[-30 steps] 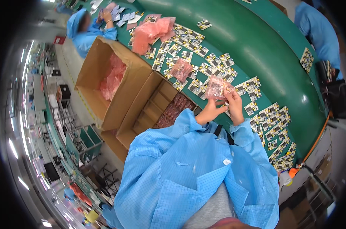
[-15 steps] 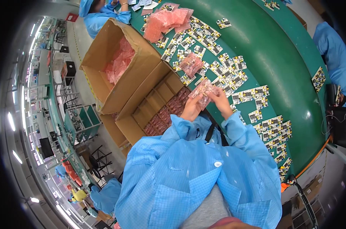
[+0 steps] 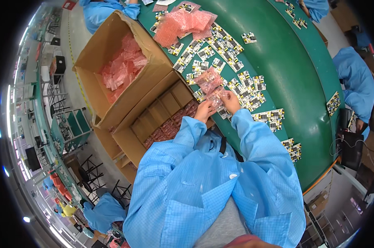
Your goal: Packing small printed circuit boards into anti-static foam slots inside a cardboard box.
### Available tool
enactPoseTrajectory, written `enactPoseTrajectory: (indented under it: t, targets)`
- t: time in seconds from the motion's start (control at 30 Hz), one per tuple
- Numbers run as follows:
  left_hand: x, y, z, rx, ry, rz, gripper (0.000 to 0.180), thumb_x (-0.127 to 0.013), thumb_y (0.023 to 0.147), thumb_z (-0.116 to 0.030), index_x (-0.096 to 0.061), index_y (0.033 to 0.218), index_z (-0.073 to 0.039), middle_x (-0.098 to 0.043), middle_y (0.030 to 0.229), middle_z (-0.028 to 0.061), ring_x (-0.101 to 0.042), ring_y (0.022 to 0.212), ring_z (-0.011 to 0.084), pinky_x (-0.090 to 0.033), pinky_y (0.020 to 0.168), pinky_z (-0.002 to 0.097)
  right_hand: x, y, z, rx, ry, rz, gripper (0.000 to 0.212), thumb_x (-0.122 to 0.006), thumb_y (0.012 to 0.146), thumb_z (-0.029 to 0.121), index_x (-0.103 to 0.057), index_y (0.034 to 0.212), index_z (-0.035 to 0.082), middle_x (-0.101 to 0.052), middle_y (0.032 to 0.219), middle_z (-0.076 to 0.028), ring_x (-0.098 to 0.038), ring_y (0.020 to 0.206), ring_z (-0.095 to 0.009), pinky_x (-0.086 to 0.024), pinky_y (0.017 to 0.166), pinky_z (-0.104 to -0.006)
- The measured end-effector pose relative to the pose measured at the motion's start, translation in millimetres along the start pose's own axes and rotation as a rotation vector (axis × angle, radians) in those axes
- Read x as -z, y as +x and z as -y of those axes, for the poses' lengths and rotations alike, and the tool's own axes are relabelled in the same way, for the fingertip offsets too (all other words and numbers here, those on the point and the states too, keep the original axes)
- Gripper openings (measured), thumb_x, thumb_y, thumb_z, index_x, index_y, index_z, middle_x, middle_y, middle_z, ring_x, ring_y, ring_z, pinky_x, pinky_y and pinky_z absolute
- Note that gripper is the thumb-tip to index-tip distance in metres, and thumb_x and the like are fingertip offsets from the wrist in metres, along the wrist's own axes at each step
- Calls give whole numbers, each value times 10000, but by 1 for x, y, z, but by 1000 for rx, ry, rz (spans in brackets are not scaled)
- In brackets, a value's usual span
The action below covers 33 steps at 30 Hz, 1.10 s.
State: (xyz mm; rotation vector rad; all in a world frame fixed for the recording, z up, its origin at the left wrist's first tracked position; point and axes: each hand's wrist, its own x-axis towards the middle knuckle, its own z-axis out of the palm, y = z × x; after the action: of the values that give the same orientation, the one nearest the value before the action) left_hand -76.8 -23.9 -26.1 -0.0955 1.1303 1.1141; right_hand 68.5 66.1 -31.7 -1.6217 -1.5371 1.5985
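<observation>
My left hand [image 3: 204, 111] and my right hand [image 3: 231, 102] are both closed on a pink bubble-wrap pouch [image 3: 216, 96] at the table's near edge. Its contents are too small to make out. Just beyond it, touching or nearly so, lies another pink bubble-wrap pouch [image 3: 208, 78]. Around them on the green table [image 3: 277, 49] lie many small white circuit boards [image 3: 245, 91] with black and yellow parts. Left of my hands, an open divided carton [image 3: 156, 108] holds rows of pink wrapped pieces [image 3: 170, 126].
A tall open carton [image 3: 151, 51] with loose pink bubble bags [image 3: 123, 68] stands at the left. More pink bubble bags [image 3: 182, 25] lie at the table's far end. Blue-clad co-workers sit at the far left [image 3: 98, 16] and along the right side [image 3: 353, 78].
Both hands have moved slightly away from my body with the pouch, toward the pouch lying on the table. The view has shifted a little.
</observation>
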Motion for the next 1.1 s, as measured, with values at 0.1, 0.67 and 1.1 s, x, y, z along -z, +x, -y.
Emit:
enactPoseTrajectory:
  t: [0.1, 0.67, 1.1]
  targets:
    - [-11, -1, -14, 54, 160, -28, 249, -528, 910, -202, -543, 1108, -52, -582, 1037, 54, -584, 861, 171, -505, 752, 318, 15, 10, -4, 94, -105, -85, 291, -675, 815, 164, -600, 1045, 3, -658, 866, -81, -618, 774, -148, -499, 718, -287]
    - [24, 6, -139, -289, 260, 58, 181, -513, 935, -109, -541, 1078, -1, -615, 1004, 67, -590, 869, 129, -504, 775, 280, 126, 321, 86, -155, -688, -504, 1102, -859, 499, 516, -373, 1311, -47, -459, 1297, -240, -432, 1215, -360, -352, 1035, -404]
    - [-43, 157, -283, -754, 320, -170, 331, -605, 860, -154, -563, 1176, -65, -474, 1208, 82, -480, 1059, 172, -430, 883, 315, 191, 138, 37, -60, -313, -361, 594, -778, 741, 269, -480, 1140, -54, -606, 889, -69, -573, 781, -132, -479, 704, -286]
